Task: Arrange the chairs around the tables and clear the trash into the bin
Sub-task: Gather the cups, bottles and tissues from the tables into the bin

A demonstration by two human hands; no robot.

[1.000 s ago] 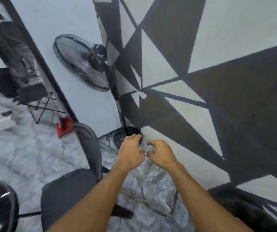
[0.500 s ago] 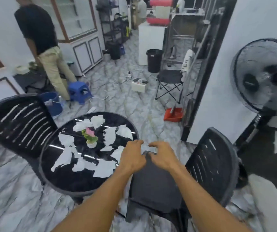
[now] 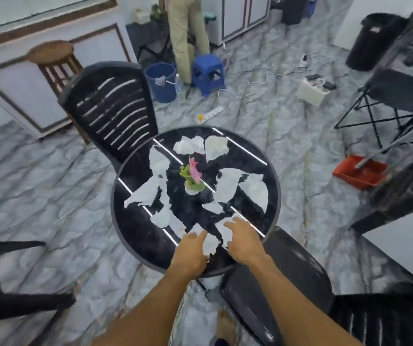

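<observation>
White torn paper scraps (image 3: 210,242) lie directly under and between the fingertips of both hands at the near edge of the round black glossy table (image 3: 135,236). The left hand (image 3: 190,253) is held palm down with its fingers loosely extended and close together, the tips touching one scrap; whether anything is pinched cannot be told. The right hand (image 3: 243,242) is held palm down beside it, fingers slightly spread over another scrap, nothing visibly gripped. More white scraps are scattered across the tabletop around a small white pot holding a pink flower (image 3: 193,179) at its centre. A black slatted plastic chair (image 3: 111,111) is set against the far left side of the table, and a second black plastic chair (image 3: 282,280) is seen at the near right, its seat just beside the table rim. A black cylindrical bin (image 3: 372,41) stands well apart at the far right. An orange dustpan (image 3: 359,172) lies on the marbled floor to the right, and a blue bucket (image 3: 161,82) and blue plastic stool (image 3: 208,69) are seen beyond the table.
</observation>
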